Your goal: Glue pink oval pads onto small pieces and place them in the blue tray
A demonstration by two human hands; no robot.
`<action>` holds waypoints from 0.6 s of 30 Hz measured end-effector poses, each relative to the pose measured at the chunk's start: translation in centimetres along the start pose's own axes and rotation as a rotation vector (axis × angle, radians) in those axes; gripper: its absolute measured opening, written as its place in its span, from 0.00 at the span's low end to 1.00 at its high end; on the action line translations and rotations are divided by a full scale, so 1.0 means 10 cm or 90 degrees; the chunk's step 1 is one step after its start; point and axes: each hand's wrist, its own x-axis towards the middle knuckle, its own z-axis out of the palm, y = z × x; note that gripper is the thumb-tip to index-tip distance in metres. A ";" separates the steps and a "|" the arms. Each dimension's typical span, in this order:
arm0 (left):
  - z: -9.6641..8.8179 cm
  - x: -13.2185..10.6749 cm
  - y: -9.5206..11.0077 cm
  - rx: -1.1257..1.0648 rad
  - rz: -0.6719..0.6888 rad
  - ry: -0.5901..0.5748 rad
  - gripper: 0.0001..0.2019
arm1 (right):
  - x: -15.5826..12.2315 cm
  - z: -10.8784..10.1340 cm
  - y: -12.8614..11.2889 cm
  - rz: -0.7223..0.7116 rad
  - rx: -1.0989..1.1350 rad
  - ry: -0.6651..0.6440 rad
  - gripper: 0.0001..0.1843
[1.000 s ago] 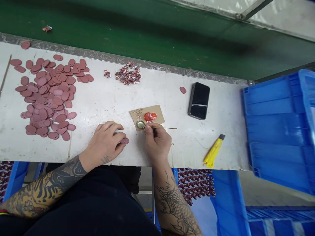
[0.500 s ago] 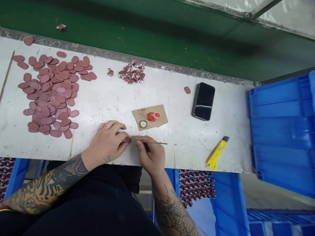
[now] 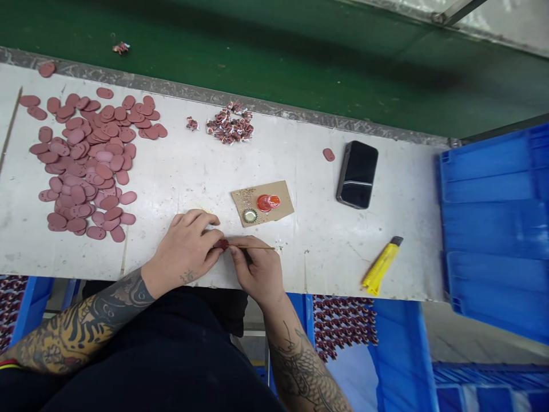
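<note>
Workpiece (image 3: 221,244) in left hand (image 3: 184,247), stick (image 3: 257,247) in right hand (image 3: 259,270), white tabletop (image 3: 317,229) (green surface (image 3: 257,66) beyond)

A white worktop (image 3: 321,229) beside a green surface (image 3: 257,74), blue crates (image 3: 486,229) at right.
Scuffed grey edging (image 3: 171,95) runs along the worktop's far side; a shadow (image 3: 377,57) streaks the green surface; a metal bar (image 3: 463,10) crosses a pale, glossy area (image 3: 510,23) at upper right; grey floor (image 3: 463,335) shows among the crates.
</note>
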 end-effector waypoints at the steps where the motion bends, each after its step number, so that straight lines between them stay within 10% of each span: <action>1: 0.00 0.00 0.00 0.000 -0.001 0.000 0.05 | -0.01 0.00 0.00 0.000 0.006 0.003 0.07; 11: 0.00 -0.01 0.00 -0.032 -0.007 0.025 0.05 | 0.01 -0.41 0.45 0.114 -0.106 0.285 0.10; 18: 0.02 -0.01 -0.01 -0.037 -0.012 0.032 0.04 | 0.15 -0.60 0.72 0.052 -0.346 0.140 0.20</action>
